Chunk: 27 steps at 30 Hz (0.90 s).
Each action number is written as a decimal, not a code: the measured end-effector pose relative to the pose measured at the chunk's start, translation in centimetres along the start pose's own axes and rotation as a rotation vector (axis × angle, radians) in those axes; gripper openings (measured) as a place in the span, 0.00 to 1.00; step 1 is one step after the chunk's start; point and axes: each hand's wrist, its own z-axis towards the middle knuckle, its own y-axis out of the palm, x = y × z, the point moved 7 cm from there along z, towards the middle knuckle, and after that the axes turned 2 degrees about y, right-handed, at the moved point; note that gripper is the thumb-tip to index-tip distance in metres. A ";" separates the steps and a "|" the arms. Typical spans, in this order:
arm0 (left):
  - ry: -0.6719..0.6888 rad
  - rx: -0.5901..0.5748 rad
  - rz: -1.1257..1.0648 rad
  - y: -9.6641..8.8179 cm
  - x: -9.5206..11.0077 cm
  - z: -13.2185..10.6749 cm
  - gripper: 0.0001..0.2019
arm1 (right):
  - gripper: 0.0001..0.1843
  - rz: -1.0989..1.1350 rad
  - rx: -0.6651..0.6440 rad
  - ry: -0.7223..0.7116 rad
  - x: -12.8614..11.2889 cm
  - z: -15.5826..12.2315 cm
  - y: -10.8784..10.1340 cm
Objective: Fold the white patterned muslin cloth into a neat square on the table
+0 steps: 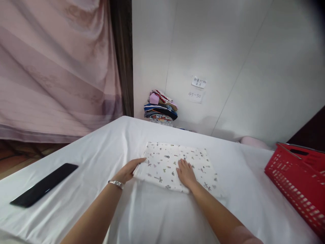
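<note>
A white cloth with small grey-green and brown prints lies folded into a flat rectangle on the white-covered table. My left hand, with a silvery band at the wrist, grips the cloth's left edge, thumb on top and the fingers out of sight beneath. On the cloth's upper surface, right of its middle, my right hand rests palm down with the fingers stretched out.
A red plastic basket stands at the table's right side. A flat black object lies on the left. Behind the far edge is a stack of folded fabrics against a white wall with paper notes. A pink curtain hangs at left.
</note>
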 end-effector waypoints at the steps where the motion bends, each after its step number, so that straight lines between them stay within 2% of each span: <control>1: 0.037 -0.020 0.035 1.0 1.4 -0.1 0.13 | 0.29 0.064 0.007 -0.002 0.0 0.1 -0.2; 3: 0.127 -0.012 0.153 3.6 4.8 0.1 0.15 | 0.28 0.278 0.056 0.011 0.2 0.3 -1.3; 5: 0.235 0.036 0.317 7.5 8.2 0.7 0.16 | 0.29 0.618 0.134 0.053 1.0 0.4 -3.1; 7: 0.312 0.083 0.519 12.6 10.5 1.9 0.17 | 0.32 1.013 0.196 0.107 2.6 0.1 -5.0; 8: 0.332 0.043 0.615 15.8 10.7 2.8 0.18 | 0.35 1.181 0.208 0.129 3.7 -0.1 -5.8; 10: 0.336 -0.113 0.732 22.4 9.3 4.5 0.17 | 0.38 1.382 0.223 0.168 6.3 -1.0 -7.2; 12: 0.318 -0.209 0.743 27.7 6.0 5.7 0.18 | 0.42 1.410 0.213 0.230 9.5 -2.4 -7.7; 14: 0.291 -0.304 0.706 31.2 1.7 6.3 0.20 | 0.45 1.370 0.141 0.311 12.4 -4.1 -7.2; 15: 0.296 -0.363 0.635 32.4 -0.2 6.2 0.22 | 0.45 1.351 0.085 0.348 13.5 -4.9 -6.6; 17: 0.332 -0.375 0.626 32.6 -3.1 5.9 0.21 | 0.45 1.343 -0.006 0.397 14.9 -6.1 -5.5; 18: 0.397 -0.362 0.643 32.1 -3.7 5.5 0.19 | 0.43 1.361 -0.027 0.410 15.2 -6.4 -5.1; 22: 0.758 -0.191 0.877 27.7 -2.6 3.7 0.16 | 0.36 1.532 -0.093 0.395 14.7 -6.4 -4.6; 25: 0.885 -0.054 1.034 24.2 -1.7 3.3 0.16 | 0.27 1.596 -0.144 0.388 14.6 -6.0 -5.2; 27: 0.888 0.041 1.126 22.6 -1.9 3.8 0.18 | 0.22 1.564 -0.133 0.392 15.2 -5.5 -5.9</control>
